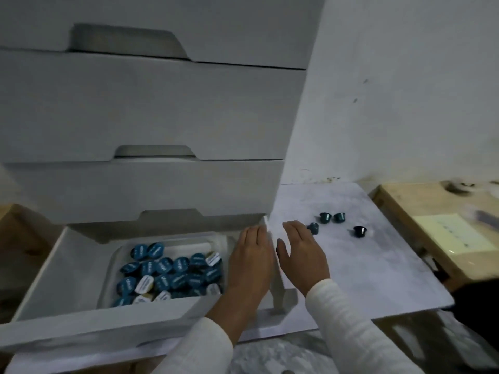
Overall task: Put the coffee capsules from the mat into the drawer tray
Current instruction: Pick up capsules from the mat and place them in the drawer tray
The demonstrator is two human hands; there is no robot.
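Both hands bare — right hand (299,255) fingers straight, nearing four capsules (313,228) at the mat's (378,265) far edge; pinch next, then tray (108,273).

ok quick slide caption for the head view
Both open hands, left hand and right hand, between the capsule-filled drawer tray and four capsules on the mat.

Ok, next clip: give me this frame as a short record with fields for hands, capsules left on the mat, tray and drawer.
left hand: left hand open, fingers straight, over the right edge of the open drawer, holding nothing
right hand: right hand open, over the mat, fingertips next to the nearest capsule
capsules on mat: four dark teal ones, the nearest plus a pair and a single capsule further right
tray: clear tray in the drawer, crowded with capsules, mostly blue-lidded, a few white
drawer: bottom one pulled out, the others closed
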